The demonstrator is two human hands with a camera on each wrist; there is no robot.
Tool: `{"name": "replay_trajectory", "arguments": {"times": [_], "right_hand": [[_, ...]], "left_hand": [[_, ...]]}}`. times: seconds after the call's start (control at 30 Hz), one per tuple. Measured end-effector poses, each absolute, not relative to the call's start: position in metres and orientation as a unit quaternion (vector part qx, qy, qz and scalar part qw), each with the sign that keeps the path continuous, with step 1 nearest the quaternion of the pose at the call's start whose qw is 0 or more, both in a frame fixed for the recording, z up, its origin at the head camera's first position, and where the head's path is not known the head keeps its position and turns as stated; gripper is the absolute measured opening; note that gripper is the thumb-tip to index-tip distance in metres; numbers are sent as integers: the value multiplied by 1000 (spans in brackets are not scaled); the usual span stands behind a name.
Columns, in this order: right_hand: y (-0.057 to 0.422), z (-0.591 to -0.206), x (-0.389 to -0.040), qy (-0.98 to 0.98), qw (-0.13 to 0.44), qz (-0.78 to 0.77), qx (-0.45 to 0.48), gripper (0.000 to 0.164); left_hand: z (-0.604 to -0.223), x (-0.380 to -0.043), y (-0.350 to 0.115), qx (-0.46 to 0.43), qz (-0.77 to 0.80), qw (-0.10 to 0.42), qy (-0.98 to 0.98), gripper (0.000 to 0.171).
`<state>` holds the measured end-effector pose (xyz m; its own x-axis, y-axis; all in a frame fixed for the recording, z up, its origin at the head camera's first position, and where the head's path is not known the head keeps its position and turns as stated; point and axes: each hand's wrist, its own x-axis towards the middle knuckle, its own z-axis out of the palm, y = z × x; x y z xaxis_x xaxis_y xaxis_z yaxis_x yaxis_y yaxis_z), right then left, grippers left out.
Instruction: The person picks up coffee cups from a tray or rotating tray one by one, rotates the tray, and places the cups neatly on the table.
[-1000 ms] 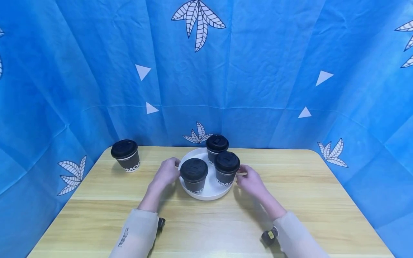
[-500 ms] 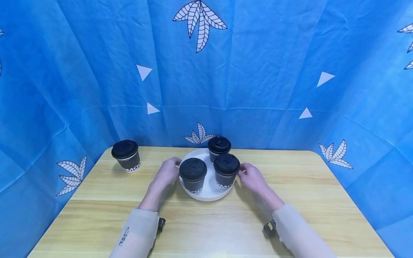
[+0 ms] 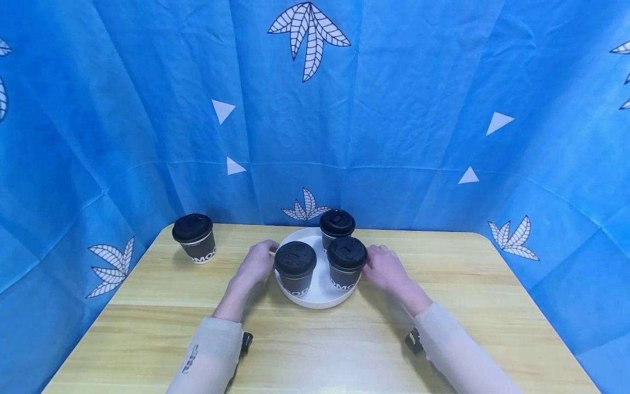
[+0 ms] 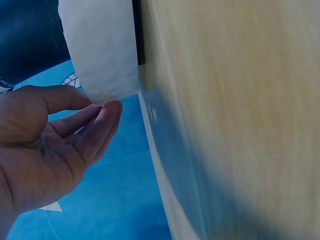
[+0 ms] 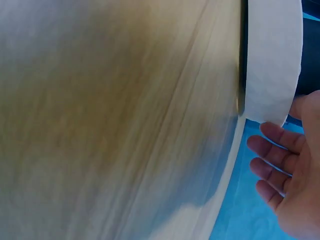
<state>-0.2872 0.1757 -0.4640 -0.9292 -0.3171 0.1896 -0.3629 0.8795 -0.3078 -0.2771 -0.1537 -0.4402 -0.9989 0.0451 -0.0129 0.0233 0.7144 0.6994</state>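
Observation:
A round white tray carries three dark paper cups with black lids: a front-left cup, a front-right cup and a back cup. My left hand pinches the tray's left rim. In the left wrist view its thumb lies over the rim, and fingertips meet the outside of the tray wall. On the opposite side my right hand grips the rim; the front-right cup hides its fingertips in the head view. The right wrist view shows its thumb over the tray wall and forefinger beneath.
Another lidded cup stands at the table's back left corner. The wooden table is bordered by a blue leaf-patterned curtain behind and at both sides. Below the tray wall runs a dark strip.
The tray has turned slightly: its back cup has shifted right and its front-right cup has come a little nearer. My right hand's fingers have moved in around the rim. The left hand stays put.

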Motion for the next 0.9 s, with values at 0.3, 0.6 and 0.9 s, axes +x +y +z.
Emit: {"name": "replay_trajectory", "arguments": {"times": [0.3,0.6,0.9], "right_hand": [[176,-467,-287,-968,80,127,202,33],[177,-473,-287,-969,82,126,196,38],[176,-473,-285,-968,89,130,195,38]], "left_hand": [[-440,-278,-155,19,373,14,928,37],[-437,-273,-162,40,420,-23,906,49],[-424,-264,-174,103,493,-86,860,42]]}}
